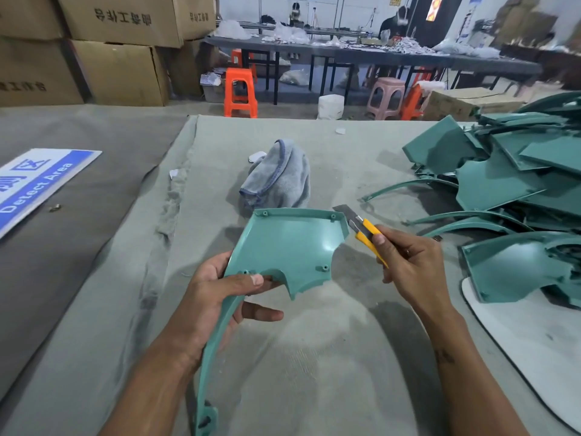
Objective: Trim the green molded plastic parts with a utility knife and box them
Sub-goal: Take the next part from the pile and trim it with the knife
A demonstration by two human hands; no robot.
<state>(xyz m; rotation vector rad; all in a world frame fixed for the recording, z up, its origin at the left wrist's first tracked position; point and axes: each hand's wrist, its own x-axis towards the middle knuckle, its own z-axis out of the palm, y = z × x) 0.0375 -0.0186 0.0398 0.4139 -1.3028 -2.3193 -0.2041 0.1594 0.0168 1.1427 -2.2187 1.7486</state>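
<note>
We hold the green molded part (284, 243) above the cloth-covered table (314, 357); it looks light, thin and stiff, its long tail probably springy. Our left hand (220, 294) pinches its lower edge, thumb on top; our right hand (412, 265) wraps the utility knife (364, 229), blade at the upper right corner.

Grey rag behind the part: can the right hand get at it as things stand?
Probably not yet. The right hand grips the utility knife, and the green part held up by the left hand stands between it and the grey rag.
</note>
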